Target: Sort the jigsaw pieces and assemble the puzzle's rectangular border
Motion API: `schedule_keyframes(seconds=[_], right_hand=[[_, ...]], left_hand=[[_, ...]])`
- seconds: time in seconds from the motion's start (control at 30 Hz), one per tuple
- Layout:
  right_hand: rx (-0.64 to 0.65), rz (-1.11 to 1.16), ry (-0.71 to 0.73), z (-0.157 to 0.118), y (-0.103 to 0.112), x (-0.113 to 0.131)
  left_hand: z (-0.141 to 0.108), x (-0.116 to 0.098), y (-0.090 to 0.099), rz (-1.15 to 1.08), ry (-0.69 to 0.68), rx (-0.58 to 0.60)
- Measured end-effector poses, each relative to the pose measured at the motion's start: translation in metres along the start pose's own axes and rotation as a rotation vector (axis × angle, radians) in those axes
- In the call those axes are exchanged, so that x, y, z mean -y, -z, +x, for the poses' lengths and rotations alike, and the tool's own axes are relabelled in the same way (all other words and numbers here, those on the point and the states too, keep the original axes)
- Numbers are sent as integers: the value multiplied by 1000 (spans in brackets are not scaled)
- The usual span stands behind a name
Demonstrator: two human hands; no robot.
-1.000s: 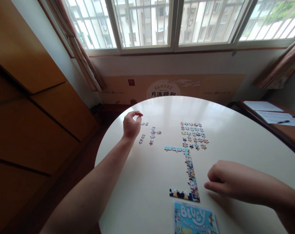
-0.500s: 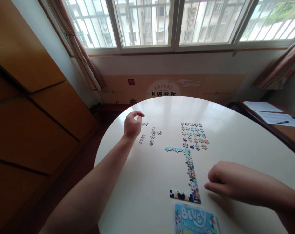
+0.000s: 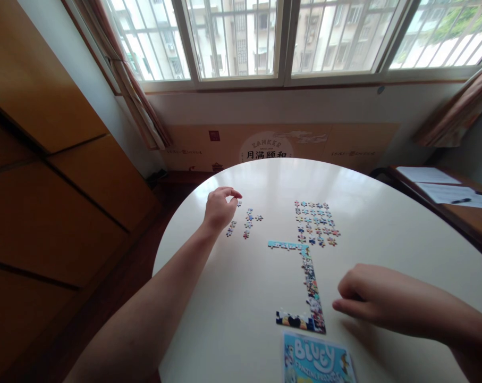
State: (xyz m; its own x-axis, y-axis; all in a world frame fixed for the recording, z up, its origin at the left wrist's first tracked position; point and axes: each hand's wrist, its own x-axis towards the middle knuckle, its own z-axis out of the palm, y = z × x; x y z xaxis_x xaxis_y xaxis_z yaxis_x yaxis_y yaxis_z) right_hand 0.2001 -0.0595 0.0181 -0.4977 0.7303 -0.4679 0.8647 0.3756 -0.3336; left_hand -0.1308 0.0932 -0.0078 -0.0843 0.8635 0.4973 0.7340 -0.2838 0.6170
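Note:
My left hand [image 3: 221, 207] is over the far left of the white table, thumb and forefinger curled together in a pinch. Anything between the fingertips is too small or hidden to make out. Right by those fingertips lies a puzzle piece [image 3: 239, 204]. Other loose pieces [image 3: 248, 217] sit just to the right, and a small joined strip [image 3: 230, 229] is below the hand. My right hand [image 3: 362, 290] rests curled closed on the table, with nothing visible in it. Left of it is a joined puzzle border [image 3: 311, 282], covering a top strip, a right side and a bottom strip.
Rows of loose puzzle pieces [image 3: 315, 221] lie beyond the border. A blue Bluey picture sheet [image 3: 318, 359] is at the near edge of view. The round white table [image 3: 225, 319] curves off to the left. A brown side table [image 3: 475, 213] at right holds papers and pens.
My left hand has shifted slightly right and toward me, now covering part of the small pieces beside it. My right hand stays in place.

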Motion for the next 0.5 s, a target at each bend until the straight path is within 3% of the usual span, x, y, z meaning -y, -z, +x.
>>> schedule_keyframes(seconds=[0.5], right_hand=[[-7,-2,-6,0,3,3]], left_hand=[[2,7,1,65,-7,55]])
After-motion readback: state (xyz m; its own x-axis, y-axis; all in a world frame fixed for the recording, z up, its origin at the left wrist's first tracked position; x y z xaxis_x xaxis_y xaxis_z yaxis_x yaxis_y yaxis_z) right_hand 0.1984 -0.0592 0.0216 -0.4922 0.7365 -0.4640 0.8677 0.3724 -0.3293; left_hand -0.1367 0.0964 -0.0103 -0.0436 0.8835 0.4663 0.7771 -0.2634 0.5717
